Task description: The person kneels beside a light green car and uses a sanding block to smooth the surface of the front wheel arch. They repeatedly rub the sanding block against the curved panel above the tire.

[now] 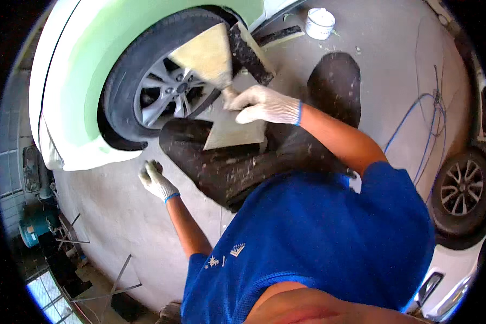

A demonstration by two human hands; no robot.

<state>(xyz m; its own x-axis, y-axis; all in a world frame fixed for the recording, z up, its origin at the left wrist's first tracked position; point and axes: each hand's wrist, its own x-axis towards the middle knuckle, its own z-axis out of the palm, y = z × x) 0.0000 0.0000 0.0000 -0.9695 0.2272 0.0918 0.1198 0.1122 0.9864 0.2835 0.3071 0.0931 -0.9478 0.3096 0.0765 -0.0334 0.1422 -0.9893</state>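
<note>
My right hand [264, 104], in a white knitted glove, is closed round the handle of a broad putty knife [205, 54]. The wide blade is coated pale yellow and shows in front of the car wheel [164, 89]. Below that hand, a flat pale plate [235, 134] rests against my dark, spattered trousers. My left hand [159, 181], also gloved, is beneath the lower edge of the pale green and white car body [73, 102]. Its fingers are curled and look dark at the tips; what they hold, if anything, cannot be made out.
On the floor ahead stands a white tub [319, 24] with smeared sides. A dark speckled block [248, 53] with a pale edge is beside the tyre. Blue hose [413, 116] loops at right, near another car's wheel [460, 186]. Thin metal bars [113, 286] stand at lower left.
</note>
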